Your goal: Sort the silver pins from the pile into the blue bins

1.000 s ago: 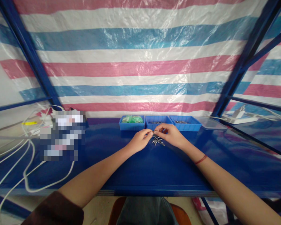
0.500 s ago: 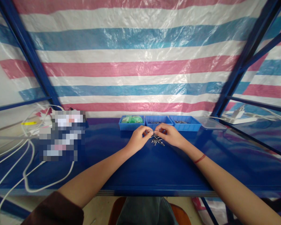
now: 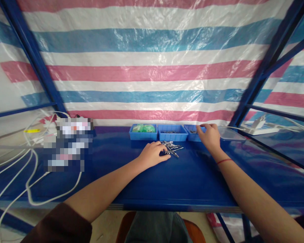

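A loose pile of slender silver and dark metal pins lies on the blue table. At the pile's left edge rests my left hand, its thumb and fingers apart around the nearest pins. My right hand is over the right end of the right blue bin, which has small metal pieces in it. Its thumb and fingers are bent but apart, and I see nothing between them. The middle blue bin, just behind the pile, also holds thin metal pieces.
A left blue bin contains green and clear plastic packets. To the right lies a clear plastic lid, near a white power strip. White cables loop over the table's left side. Blue frame posts flank a striped sheet.
My right hand has moved right, from the pile to the right bin. My left hand has lowered onto the pile's edge and spread its fingers; the thin piece held between both hands no longer shows.
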Action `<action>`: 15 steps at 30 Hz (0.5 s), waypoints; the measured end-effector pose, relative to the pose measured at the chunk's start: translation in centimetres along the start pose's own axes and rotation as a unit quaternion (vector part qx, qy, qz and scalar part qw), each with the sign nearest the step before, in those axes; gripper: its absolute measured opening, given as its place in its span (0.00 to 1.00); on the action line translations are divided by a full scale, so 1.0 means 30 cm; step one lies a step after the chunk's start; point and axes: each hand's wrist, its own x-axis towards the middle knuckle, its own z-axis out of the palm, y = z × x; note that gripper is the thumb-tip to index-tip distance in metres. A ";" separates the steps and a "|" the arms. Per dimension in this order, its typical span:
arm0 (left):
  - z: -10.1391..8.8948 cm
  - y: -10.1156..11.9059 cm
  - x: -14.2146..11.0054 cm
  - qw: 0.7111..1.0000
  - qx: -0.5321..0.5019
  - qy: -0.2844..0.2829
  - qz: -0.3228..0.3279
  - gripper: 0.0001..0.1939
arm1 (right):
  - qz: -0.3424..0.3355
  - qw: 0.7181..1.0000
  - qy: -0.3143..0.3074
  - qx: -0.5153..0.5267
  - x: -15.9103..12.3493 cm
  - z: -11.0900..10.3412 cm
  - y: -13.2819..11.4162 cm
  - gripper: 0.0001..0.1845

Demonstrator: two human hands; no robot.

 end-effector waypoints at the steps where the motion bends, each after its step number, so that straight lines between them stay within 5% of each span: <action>1: 0.002 -0.003 0.000 1.000 0.004 -0.006 0.000 0.13 | -0.010 1.000 0.004 -0.003 -0.001 0.001 0.002 0.20; 7: 0.002 -0.013 0.008 1.000 0.011 -0.016 -0.001 0.09 | -0.130 0.986 -0.096 0.036 -0.041 0.001 -0.086 0.14; 15: 0.016 -0.035 0.014 0.999 -0.013 0.008 -0.042 0.11 | -0.263 0.915 -0.280 0.120 -0.104 -0.008 -0.180 0.11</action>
